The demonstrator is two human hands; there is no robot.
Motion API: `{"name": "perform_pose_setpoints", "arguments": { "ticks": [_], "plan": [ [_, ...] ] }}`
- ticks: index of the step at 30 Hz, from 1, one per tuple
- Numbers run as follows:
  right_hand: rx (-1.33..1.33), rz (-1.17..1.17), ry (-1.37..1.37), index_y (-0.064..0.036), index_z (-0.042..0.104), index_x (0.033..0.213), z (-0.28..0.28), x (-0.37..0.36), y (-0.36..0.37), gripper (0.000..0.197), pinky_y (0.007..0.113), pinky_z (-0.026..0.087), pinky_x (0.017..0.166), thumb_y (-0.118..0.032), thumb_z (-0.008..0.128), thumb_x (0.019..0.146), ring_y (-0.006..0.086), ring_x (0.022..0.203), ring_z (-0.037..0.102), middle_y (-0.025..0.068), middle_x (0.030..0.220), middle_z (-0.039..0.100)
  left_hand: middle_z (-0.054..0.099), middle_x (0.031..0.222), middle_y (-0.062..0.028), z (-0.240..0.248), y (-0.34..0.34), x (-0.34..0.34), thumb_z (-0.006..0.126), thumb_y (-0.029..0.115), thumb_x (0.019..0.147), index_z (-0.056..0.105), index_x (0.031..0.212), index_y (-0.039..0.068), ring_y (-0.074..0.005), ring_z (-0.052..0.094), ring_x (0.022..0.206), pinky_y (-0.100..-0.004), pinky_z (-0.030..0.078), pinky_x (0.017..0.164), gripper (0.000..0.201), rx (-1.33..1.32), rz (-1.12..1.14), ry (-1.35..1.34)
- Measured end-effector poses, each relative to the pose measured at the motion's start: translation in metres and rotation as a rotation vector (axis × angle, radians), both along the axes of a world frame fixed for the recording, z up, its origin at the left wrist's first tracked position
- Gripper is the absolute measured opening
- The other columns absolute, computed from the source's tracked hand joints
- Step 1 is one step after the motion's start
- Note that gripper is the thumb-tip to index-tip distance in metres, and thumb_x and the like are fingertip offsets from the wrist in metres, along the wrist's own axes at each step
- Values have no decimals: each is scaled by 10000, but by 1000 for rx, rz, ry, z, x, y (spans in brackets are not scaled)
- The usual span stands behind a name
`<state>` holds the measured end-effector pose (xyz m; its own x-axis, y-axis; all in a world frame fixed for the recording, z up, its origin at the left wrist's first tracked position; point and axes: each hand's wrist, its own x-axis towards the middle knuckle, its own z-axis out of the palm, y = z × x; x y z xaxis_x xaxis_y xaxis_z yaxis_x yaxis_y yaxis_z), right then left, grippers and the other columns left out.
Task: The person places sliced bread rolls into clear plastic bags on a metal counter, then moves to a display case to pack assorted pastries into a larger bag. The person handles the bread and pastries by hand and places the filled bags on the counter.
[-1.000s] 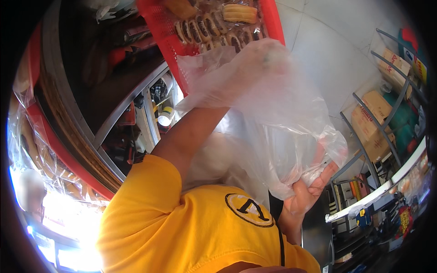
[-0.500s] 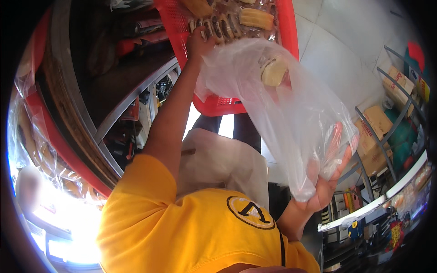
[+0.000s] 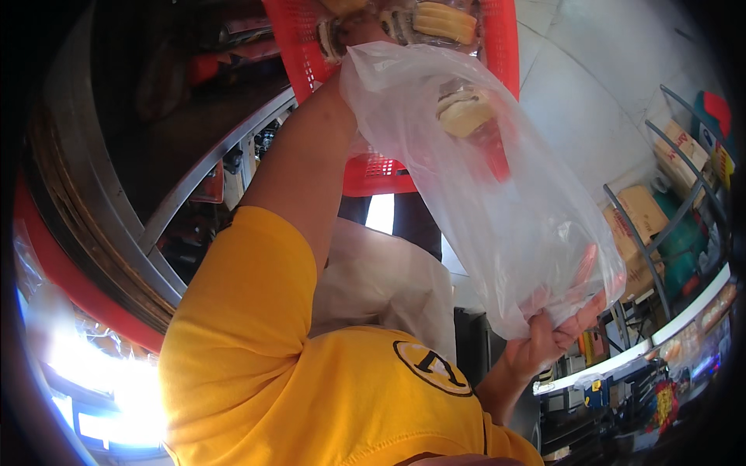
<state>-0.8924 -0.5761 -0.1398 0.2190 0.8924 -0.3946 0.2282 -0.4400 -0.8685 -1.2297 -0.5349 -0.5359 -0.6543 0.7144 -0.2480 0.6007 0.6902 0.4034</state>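
Note:
My left hand (image 3: 362, 29) reaches into a red plastic basket (image 3: 507, 54), over clear-wrapped packs of dark-filled rolls (image 3: 332, 40). Its fingers are mostly hidden among the packs. Beside it lies a wrapped pack of pale yellow bread (image 3: 444, 23). A large translucent plastic bag (image 3: 482, 202) stretches from my left wrist, across the basket's near edge, down to my right hand (image 3: 548, 334). My right hand is closed around the bag's lower end, its fingers partly behind the film. A pale bread piece with dark filling (image 3: 464, 115) shows through the bag; I cannot tell whether it lies inside.
A metal-framed rack (image 3: 210, 167) runs along the left. At the right stand cardboard boxes (image 3: 641, 210) behind dark metal bars (image 3: 628, 221), and a white-edged shelf (image 3: 637, 353) with goods. A whitish sheet or sack (image 3: 388, 279) lies below the basket.
My left hand has moved up and slightly right, deeper into the basket among the rolls. The bag's upper edge has risen with it, and my right hand has shifted slightly right.

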Motion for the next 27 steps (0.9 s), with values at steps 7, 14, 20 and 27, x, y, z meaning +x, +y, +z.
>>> {"name": "perform_pose_setpoints", "arguments": {
  "ticks": [7,14,20,27],
  "plan": [
    [14,-18,-45,-21,205,1484,0,9,-1,891,411,265,1123,109,472,643,289,1332,352,170,1505,258,629,1103,-178,4,-3,-17,726,129,680,557,1243,46,-316,604,1055,-378,476,893,594,118,-112,-124],
    [47,-27,8,-50,221,1481,-3,22,-6,886,431,263,1125,118,450,643,303,1345,332,153,1506,254,599,1170,-182,11,8,-16,732,175,649,540,1244,83,-340,606,1032,-395,472,904,632,217,-279,-322],
    [1,-49,-18,-71,206,1482,2,16,-3,887,438,261,1115,122,449,650,315,1365,290,177,1514,243,604,1063,-138,0,-41,-21,735,191,672,556,1124,94,-323,603,956,-419,481,891,496,607,282,-685],
    [47,15,45,-77,171,1500,0,8,6,884,445,252,1113,117,436,680,331,1366,287,174,1526,239,573,990,-128,229,-28,15,733,120,746,516,972,44,-268,598,900,-419,467,888,323,1088,-9,-18]
  ]
}}
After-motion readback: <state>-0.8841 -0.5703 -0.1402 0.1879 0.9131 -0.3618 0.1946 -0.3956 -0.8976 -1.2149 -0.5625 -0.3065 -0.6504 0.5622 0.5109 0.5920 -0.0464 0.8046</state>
